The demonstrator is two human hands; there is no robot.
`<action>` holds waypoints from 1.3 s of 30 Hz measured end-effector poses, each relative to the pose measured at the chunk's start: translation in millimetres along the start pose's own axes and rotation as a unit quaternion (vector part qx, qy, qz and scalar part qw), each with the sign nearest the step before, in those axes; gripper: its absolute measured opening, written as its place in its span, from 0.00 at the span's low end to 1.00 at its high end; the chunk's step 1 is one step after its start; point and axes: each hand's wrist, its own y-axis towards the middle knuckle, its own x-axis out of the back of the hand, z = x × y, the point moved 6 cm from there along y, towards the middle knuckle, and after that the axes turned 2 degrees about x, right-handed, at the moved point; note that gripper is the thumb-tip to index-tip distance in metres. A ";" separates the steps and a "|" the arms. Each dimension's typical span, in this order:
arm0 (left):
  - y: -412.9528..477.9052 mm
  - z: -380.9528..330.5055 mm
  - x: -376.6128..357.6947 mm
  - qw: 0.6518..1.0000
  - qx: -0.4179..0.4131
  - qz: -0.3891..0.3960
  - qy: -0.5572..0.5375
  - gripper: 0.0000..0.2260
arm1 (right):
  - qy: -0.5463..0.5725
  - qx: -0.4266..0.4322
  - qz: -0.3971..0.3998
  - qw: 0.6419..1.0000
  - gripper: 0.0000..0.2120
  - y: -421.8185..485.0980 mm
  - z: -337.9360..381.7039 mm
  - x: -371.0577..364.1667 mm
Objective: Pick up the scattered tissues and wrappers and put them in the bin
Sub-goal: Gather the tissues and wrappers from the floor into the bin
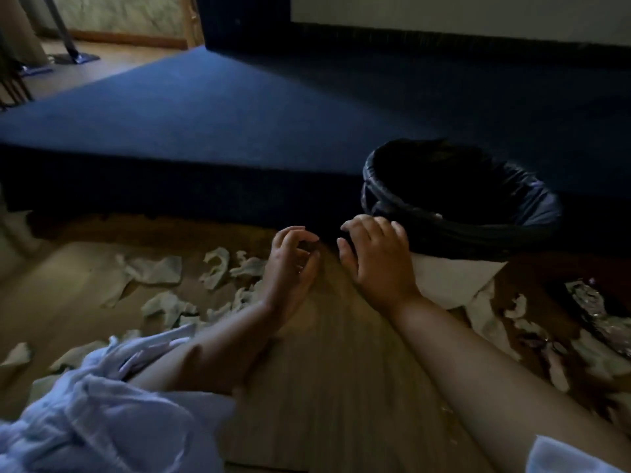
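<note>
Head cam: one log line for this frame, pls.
left hand: empty, fingers curled | right hand: empty, beside bin rim | tissues: scattered on floor, both sides | foil wrapper: floor, right | bin contents: too dark

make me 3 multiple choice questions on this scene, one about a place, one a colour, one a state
1. Where is the bin relative to the right hand?
A. just beyond it, to the right
B. behind the left hand
C. up on the blue platform

2. What colour is the bin's liner?
A. white
B. black
C. red

3. What is the left hand doing?
A. clutching a wad of tissues
B. pressed flat on the floor
C. holding nothing, fingers curled

Answers:
1. A, the bin stands on the floor against the platform, just past the right hand's fingertips.
2. B, a dark glossy bag folds over the rim.
3. C, the curled fingers hold nothing, and tissues lie on the floor to its left.
</note>
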 end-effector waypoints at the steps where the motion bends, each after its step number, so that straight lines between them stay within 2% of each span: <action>1: -6.6 14.4 10.1 0.999 0.038 0.016 0.005 0.12 | -0.006 0.004 0.028 1.000 0.15 -3.8 12.1 -9.8; 4: -27.1 47.7 44.0 0.987 0.139 0.078 0.029 0.14 | -0.045 0.041 0.150 0.987 0.18 -14.0 51.8 -36.2; 6: -40.4 56.1 68.6 0.972 0.172 0.143 0.071 0.16 | -0.028 0.061 0.240 0.968 0.23 -16.2 77.8 -41.9; 8: -54.9 59.5 92.7 0.954 0.209 0.198 0.086 0.18 | -0.018 0.067 0.315 0.947 0.23 -16.7 96.1 -35.3; 11: -75.0 61.8 120.8 0.940 0.242 0.222 0.093 0.20 | -0.039 0.086 0.404 0.910 0.24 -15.5 115.7 -19.3; 14: -94.8 77.9 132.5 0.930 0.279 0.227 0.075 0.21 | -0.050 0.092 0.442 0.891 0.24 -8.0 128.1 -15.4; 17: -100.8 112.6 141.6 0.936 0.284 0.185 0.093 0.21 | -0.032 0.074 0.439 0.895 0.22 0.8 132.3 -46.4; 21: -101.2 184.4 183.1 0.928 0.333 0.031 0.165 0.25 | 0.095 -0.008 0.400 0.911 0.19 -0.6 133.7 -119.3; 23: -104.4 221.8 217.1 0.902 0.380 -0.055 0.199 0.27 | 0.159 -0.056 0.387 0.906 0.19 -7.6 134.0 -151.4; 25: -112.7 257.3 253.1 0.859 0.438 -0.118 0.239 0.28 | 0.177 -0.061 0.388 0.903 0.19 -17.3 137.5 -175.2; 27: -124.7 291.9 281.9 0.809 0.503 -0.126 0.276 0.31 | 0.183 -0.050 0.390 0.901 0.19 -23.9 141.7 -190.0; 29: -136.8 322.8 294.5 0.774 0.563 -0.076 0.279 0.36 | 0.188 -0.040 0.391 0.900 0.18 -25.7 146.5 -198.8; 31: -143.4 341.7 288.0 0.778 0.579 -0.036 0.239 0.36 | 0.189 -0.031 0.398 0.897 0.18 -23.9 150.5 -204.3; 33: -143.6 338.7 270.9 0.808 0.551 -0.034 0.208 0.33 | 0.188 -0.025 0.404 0.895 0.18 -22.2 152.1 -209.0; 36: -148.2 303.4 232.5 0.854 0.495 -0.060 0.151 0.31 | 0.195 -0.024 0.402 0.894 0.18 -24.0 151.1 -212.6; 39: -155.0 266.3 197.4 0.887 0.432 -0.055 0.154 0.34 | 0.213 -0.021 0.382 0.899 0.16 -26.2 148.5 -212.1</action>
